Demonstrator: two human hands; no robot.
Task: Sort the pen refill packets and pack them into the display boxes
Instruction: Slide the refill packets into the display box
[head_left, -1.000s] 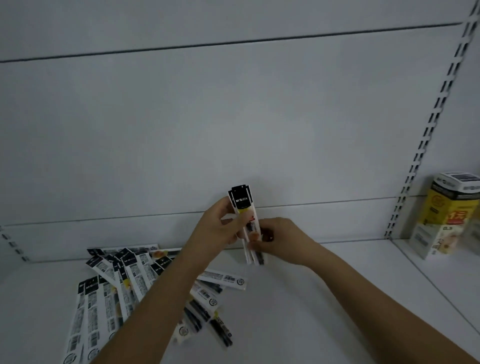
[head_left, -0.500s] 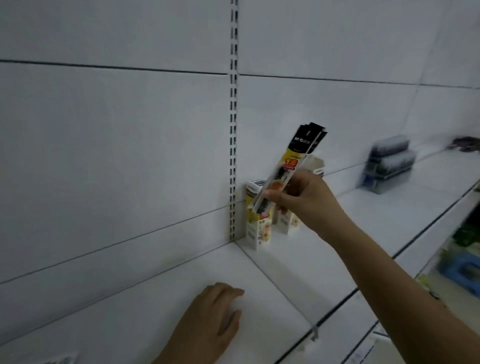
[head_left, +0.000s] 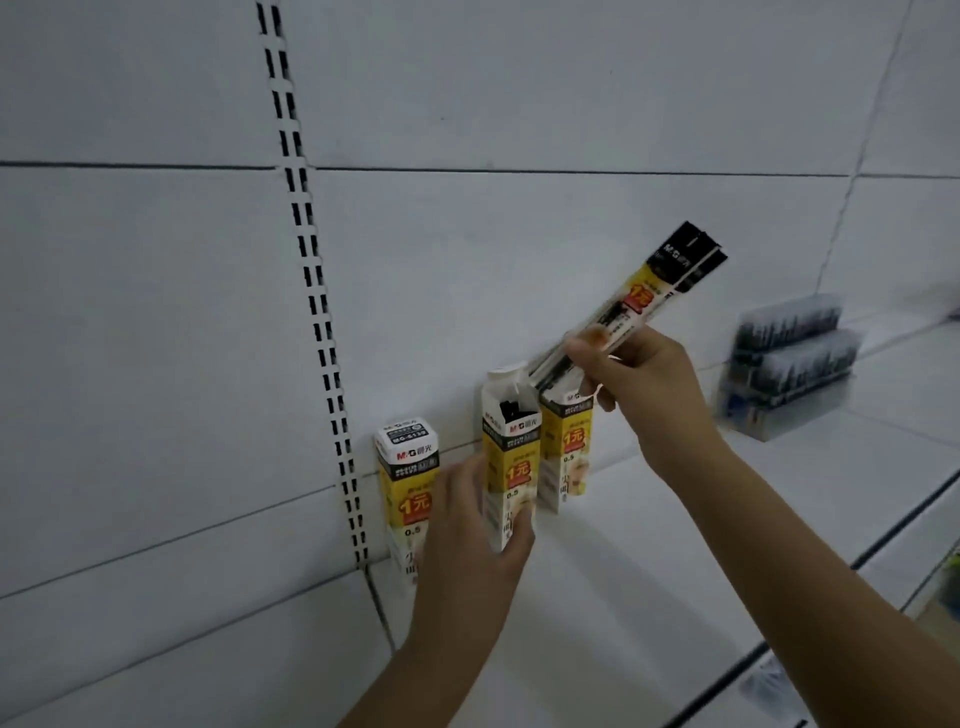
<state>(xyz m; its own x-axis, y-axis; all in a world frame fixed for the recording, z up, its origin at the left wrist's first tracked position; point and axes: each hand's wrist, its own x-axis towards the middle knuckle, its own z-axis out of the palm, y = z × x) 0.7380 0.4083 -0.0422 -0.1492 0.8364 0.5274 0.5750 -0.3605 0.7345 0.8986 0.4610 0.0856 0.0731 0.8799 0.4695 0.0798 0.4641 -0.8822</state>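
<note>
Three boxes: display boxes stand upright in a row on the shelf (head_left: 649, 597) against the back wall; left box (head_left: 408, 483) closed, middle box (head_left: 509, 467) open at top, right box (head_left: 566, 452) partly hidden.
Right hand: right hand (head_left: 641, 384) pinches a bundle of refill packets (head_left: 654, 301).
Packet axis: long axis slants, black end up and right, low end aimed down-left, just above and right of the middle box's mouth.
Left hand: left hand (head_left: 475, 525) grips the middle box low on its side.
Nearer hand: right, judged.
Inside: dark packet tops show in the opening.
In the way: raised flap on the box's far side; right box touching alongside.
Beyond: blurred stacked trays (head_left: 789, 358), well apart.
</note>
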